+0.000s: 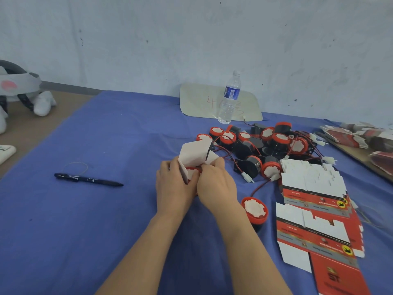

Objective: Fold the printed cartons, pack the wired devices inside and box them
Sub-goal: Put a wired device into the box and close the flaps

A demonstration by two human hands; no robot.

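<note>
On the cloth [85, 220], flat cartons [314, 209] lie near right, with the device pile [265, 143] just beyond. At centre, left hand [173, 188] and right hand [217, 186] meet, both gripping an open carton [195, 153]; a device [192, 172] sits between their fingertips.

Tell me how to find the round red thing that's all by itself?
Start at the blue cloth. Go to its right side, just left of the flat red cartons. The lone device sits there, white cap up, apart from the tangled pile farther back.
</note>
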